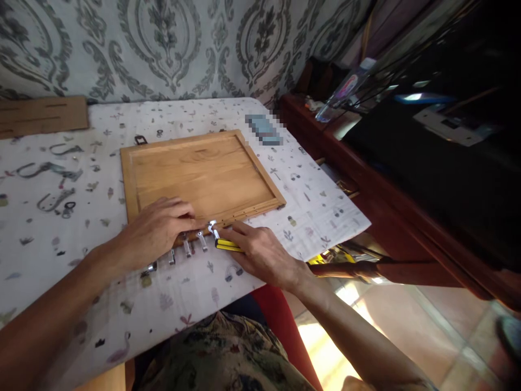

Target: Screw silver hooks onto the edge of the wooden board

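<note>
A flat wooden board with a raised frame (203, 171) lies on the white patterned tablecloth (101, 304). My left hand (157, 228) rests on its near edge, fingers curled, pressing the board down. Below that edge several small metal hooks (187, 247) stick out toward me. My right hand (260, 255) grips a yellow-and-black screwdriver (226, 244), whose tip meets a metal hook (212, 225) at the board's front edge.
Loose metal hooks and rings (52, 187) lie on the cloth at the left. A second wooden panel (40, 115) sits at the far left back. A dark red wooden cabinet (366, 184) stands to the right, with a bottle (342, 92) on it.
</note>
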`<state>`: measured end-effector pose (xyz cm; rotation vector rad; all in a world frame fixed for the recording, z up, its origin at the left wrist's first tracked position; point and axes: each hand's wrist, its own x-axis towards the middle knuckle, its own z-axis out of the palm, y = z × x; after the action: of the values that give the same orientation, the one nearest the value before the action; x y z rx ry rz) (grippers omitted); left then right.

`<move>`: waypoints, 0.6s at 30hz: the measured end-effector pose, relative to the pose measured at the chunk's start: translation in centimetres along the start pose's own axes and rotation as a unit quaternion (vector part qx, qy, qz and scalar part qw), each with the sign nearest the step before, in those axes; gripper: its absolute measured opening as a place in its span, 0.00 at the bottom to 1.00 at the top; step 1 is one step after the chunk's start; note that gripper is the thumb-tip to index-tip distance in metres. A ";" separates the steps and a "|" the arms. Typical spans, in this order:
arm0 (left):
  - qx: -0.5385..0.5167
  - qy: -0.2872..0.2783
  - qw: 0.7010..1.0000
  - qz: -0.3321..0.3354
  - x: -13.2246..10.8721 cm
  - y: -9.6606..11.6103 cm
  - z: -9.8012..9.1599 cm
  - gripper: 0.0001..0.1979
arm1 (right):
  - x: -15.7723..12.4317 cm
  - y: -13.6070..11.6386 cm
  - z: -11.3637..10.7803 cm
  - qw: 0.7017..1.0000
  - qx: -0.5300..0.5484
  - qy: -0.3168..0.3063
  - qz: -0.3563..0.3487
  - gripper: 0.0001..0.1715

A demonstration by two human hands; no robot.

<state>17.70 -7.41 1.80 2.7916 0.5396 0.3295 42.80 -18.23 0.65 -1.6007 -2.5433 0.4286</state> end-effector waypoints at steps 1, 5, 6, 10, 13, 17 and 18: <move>0.012 -0.003 1.000 0.003 0.0 0.0 0.0 0.18 | 0.0 -0.1 0.0 1.000 0.002 -0.003 0.001 0.28; 0.070 -0.034 0.997 0.016 -0.2 0.3 0.0 0.18 | 0.1 -0.2 0.1 1.000 0.009 -0.007 0.004 0.28; 0.084 -0.042 0.995 0.019 -0.2 0.4 -0.1 0.18 | 0.1 0.0 0.0 1.000 0.015 -0.005 0.004 0.28; 0.120 -0.059 0.991 0.028 -0.2 0.9 -0.5 0.18 | 0.0 1.3 -1.0 0.995 0.092 0.029 -0.037 0.29; 0.119 -0.060 0.991 0.022 -0.1 1.1 -0.8 0.19 | 0.1 2.1 -2.8 0.974 0.171 0.143 -0.028 0.18; 0.098 -0.053 0.994 0.007 -0.1 1.3 -0.8 0.19 | 0.9 1.1 -4.8 0.910 0.301 0.282 0.041 0.23; 0.094 -0.050 0.994 0.007 -0.1 1.3 -0.7 0.19 | 1.2 0.6 -5.0 0.899 0.326 0.289 0.043 0.25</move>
<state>17.86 -8.47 2.85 2.9735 0.5547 0.1481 43.94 -15.99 5.16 -1.3138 -1.6498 0.6154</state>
